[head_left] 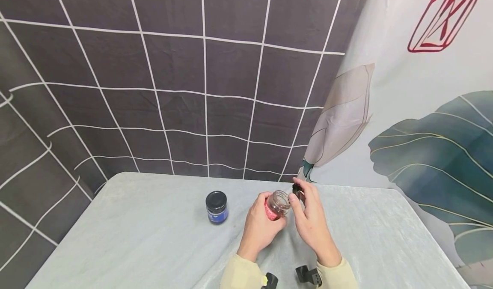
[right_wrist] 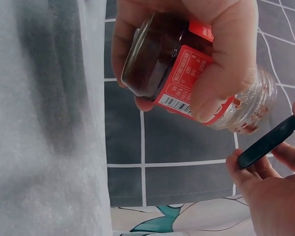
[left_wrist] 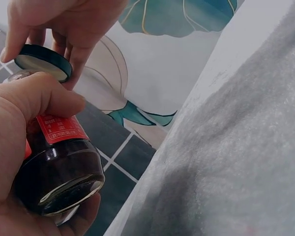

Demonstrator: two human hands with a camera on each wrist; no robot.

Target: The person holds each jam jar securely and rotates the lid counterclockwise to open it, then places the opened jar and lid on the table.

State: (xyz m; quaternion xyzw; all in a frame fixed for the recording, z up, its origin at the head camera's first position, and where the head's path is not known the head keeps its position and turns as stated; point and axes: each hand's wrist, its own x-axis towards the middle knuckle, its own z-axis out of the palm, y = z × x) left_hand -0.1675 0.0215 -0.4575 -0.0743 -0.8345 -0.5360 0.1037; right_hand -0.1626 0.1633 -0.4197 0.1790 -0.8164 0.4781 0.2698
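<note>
My left grip (head_left: 259, 228) is curled round the red-labelled jar (right_wrist: 182, 81), tilted with its uncovered mouth to the right and raised off the tabletop (head_left: 154, 242). My right grip (head_left: 311, 222) pinches the dark lid (right_wrist: 268, 142) by its rim, thumb one side and fingers the other, just beside the mouth but apart from it. I judge the step in hand to be handling the lid at the mouth; whether it is coming off or going on, I cannot tell. Either way, the next move calls for a steady left hold and a level lid clear of the glass. A blue-labelled jar (head_left: 217, 207) stands to the left, capped. From my head view my right fingers hide most of the lid, and the dark contents of the jar I hold are hard to make out.
</note>
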